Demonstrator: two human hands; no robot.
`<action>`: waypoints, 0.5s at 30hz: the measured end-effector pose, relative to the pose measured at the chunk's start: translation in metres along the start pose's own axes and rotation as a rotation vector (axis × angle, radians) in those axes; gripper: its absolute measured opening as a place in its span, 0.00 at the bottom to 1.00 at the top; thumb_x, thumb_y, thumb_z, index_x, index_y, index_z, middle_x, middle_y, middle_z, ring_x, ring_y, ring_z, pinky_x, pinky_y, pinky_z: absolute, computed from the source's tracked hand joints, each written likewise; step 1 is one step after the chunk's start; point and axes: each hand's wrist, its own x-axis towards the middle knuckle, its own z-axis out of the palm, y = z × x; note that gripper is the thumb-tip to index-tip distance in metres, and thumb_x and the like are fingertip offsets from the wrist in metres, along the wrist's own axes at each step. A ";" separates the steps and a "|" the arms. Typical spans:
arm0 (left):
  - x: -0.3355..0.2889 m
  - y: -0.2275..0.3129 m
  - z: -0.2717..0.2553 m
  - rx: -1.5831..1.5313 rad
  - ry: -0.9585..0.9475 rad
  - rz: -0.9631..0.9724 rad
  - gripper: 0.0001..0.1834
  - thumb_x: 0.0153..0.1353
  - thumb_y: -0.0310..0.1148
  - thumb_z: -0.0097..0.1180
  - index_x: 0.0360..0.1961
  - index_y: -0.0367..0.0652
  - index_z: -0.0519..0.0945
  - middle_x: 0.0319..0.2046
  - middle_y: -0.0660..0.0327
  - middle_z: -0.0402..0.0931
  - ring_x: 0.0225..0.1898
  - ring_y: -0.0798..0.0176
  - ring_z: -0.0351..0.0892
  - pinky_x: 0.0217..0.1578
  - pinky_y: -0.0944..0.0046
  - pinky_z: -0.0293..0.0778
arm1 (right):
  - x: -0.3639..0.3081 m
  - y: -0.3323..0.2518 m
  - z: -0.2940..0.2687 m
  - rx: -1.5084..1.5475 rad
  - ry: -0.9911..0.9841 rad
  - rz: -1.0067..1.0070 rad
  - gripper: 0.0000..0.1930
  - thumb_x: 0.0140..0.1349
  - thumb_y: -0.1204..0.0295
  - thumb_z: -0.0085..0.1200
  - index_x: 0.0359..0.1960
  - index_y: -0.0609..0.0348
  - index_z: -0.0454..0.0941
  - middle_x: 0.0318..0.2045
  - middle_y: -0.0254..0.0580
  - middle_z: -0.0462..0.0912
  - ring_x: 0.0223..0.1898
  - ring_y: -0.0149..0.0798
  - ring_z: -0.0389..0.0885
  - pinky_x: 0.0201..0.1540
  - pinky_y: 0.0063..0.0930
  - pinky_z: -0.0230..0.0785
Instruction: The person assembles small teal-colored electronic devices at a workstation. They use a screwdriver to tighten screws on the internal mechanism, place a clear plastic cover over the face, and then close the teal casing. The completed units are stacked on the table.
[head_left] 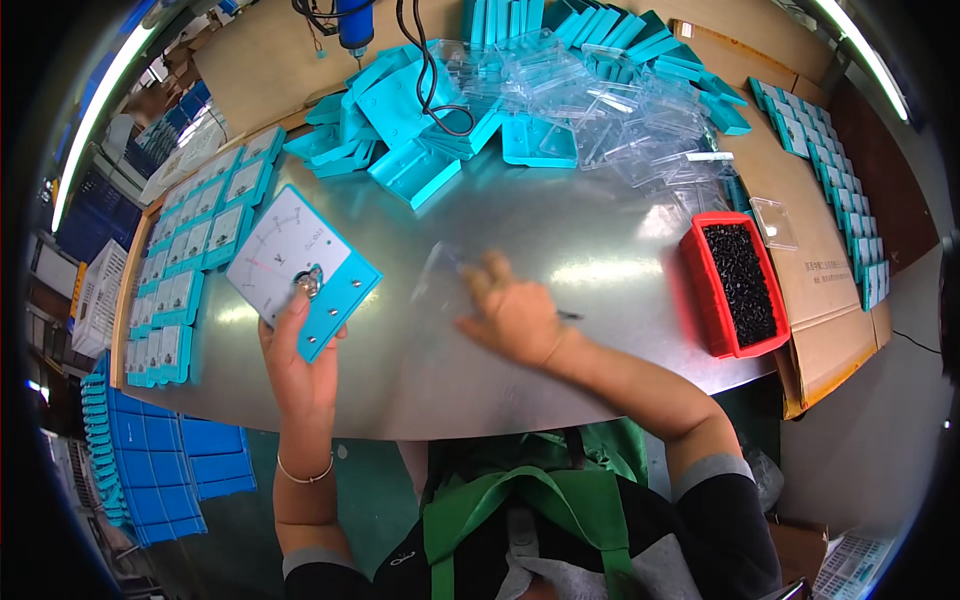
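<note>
At the far left, rows of finished teal meters [190,250] lie side by side along the edge of the tabletop [560,225]. Just right of them, the left hand [297,350] is closed on the lower edge of a teal panel meter [300,268] with a white dial face, holding it tilted up off the metal surface, thumb near the small fitting at the dial's base. Toward the middle, the right hand [512,312] rests low on the tabletop, fingers curled over a clear plastic cover [440,275]; a thin dark tool shows just beside it, though the grip is blurred. The step in hand looks like fitting a cover to the meter, so the next move probably calls for bringing the cover across squarely. Further right stands a red tray of black screws [703,290], with piles of clear covers and teal housings [400,110] behind.
</note>
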 end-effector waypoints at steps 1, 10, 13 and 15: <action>0.000 -0.004 0.003 -0.020 -0.011 -0.018 0.16 0.57 0.28 0.55 0.46 0.38 0.70 0.38 0.58 0.75 0.32 0.63 0.77 0.25 0.63 0.70 | -0.004 -0.019 0.013 -0.039 -0.045 -0.057 0.25 0.50 0.58 0.59 0.47 0.59 0.73 0.53 0.62 0.70 0.28 0.47 0.83 0.29 0.43 0.76; 0.001 -0.020 -0.013 0.018 -0.038 -0.126 0.17 0.57 0.29 0.56 0.47 0.37 0.71 0.38 0.58 0.77 0.33 0.64 0.79 0.24 0.64 0.76 | -0.020 0.029 -0.027 0.048 -0.056 -0.279 0.31 0.48 0.62 0.62 0.56 0.56 0.70 0.61 0.60 0.64 0.33 0.48 0.83 0.35 0.38 0.77; 0.000 -0.038 -0.010 -0.025 -0.049 -0.250 0.17 0.57 0.30 0.57 0.47 0.37 0.71 0.38 0.58 0.77 0.33 0.65 0.80 0.24 0.65 0.76 | -0.028 0.064 -0.055 0.001 -0.087 -0.091 0.30 0.50 0.63 0.64 0.55 0.57 0.70 0.59 0.56 0.67 0.34 0.49 0.84 0.37 0.39 0.77; -0.004 -0.053 0.002 -0.040 -0.078 -0.304 0.18 0.57 0.30 0.57 0.47 0.37 0.71 0.38 0.58 0.77 0.33 0.65 0.80 0.24 0.65 0.76 | -0.030 0.057 -0.082 -0.055 -0.071 -0.073 0.28 0.51 0.64 0.64 0.53 0.57 0.71 0.58 0.53 0.69 0.33 0.47 0.84 0.36 0.38 0.77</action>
